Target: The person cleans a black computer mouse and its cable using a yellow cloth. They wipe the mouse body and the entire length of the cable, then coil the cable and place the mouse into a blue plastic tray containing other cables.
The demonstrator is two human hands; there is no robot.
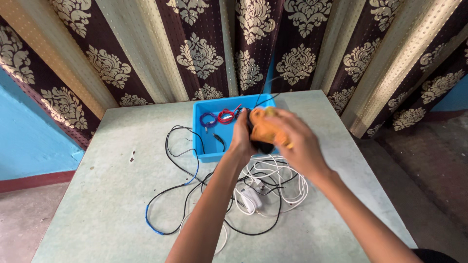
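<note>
Two bare hands meet over the near edge of the blue plastic tray (202, 127), and both are wrapped around the same thing: a bundle of orange and black cable (265, 130), blurred, so its exact make is hard to tell. Nearest me, loose on the pale tabletop (107, 204), lie a white cable with its charger plug (251, 199) and a tangle of black and blue wire (170, 190). Above these, the left hand (242, 139) cups the bundle from its left side with fingers curled, while the right hand (297, 141) closes over it from the right. Beyond, inside the tray, sit small red and blue wire coils (219, 117). A patterned curtain (200, 53) hangs behind.
</note>
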